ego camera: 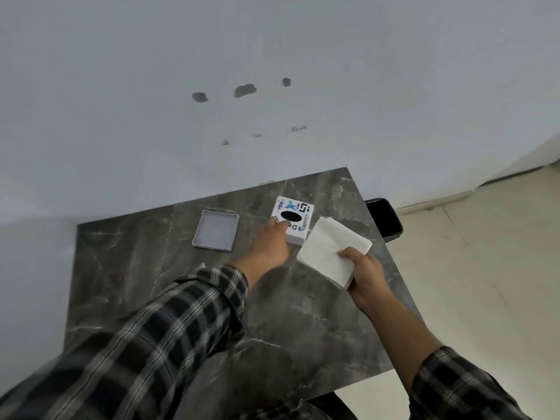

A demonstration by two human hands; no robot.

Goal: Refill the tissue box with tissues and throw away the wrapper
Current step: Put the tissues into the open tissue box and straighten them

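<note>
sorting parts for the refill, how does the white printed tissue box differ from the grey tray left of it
The tissue box is white with colourful prints and a dark oval opening on top; the grey tray is plain. The box stands taller; the tray is shallow with a raised rim. The left hand touches the box, not the tray. Both sit on the marble table.

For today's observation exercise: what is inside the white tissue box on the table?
Through the tissue box's oval top opening only darkness shows; no tissue pokes out. Its walls hide the rest of the interior.
</note>
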